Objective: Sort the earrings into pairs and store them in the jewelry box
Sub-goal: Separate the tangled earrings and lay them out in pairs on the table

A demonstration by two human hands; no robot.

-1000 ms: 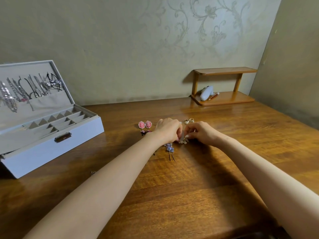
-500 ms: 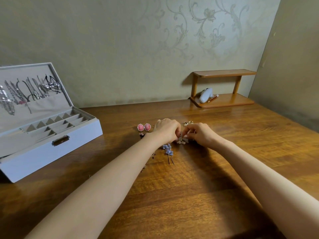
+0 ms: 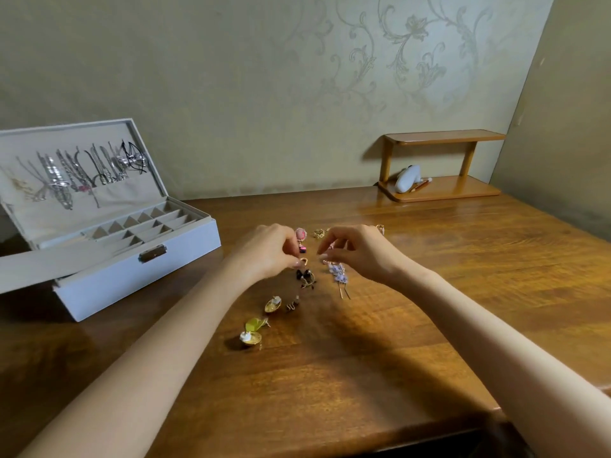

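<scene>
Both hands have drawn apart since half a second ago, when their fingertips met over the pile; more of the loose earrings now show between and below them.

Nothing has gone into the jewelry box (image 3: 132, 279) as far as I can see: it stands open at the left of the table (image 3: 363, 375), well apart from the pile, and the compartments I can see look bare. The sorting is only starting, I judge.

What worries me is tangling. The lilac earrings (image 3: 339, 274) lie just beside the right fingertips with long hooks trailing, and the black earrings (image 3: 305, 276) lie right under the left ones. A lift from here could drag a neighbour along or flick it across the smooth wood. The pieces are tiny, so a loose pinch could also drop one on the way to the box.

The left hand (image 3: 267, 251) has its fingers curled and pinches a small gold earring (image 3: 303, 260) at the fingertips, low over the table. The right hand (image 3: 362, 251) has its fingers drawn close together over a pinkish-gold piece, but I cannot tell whether it actually grips it.
</scene>
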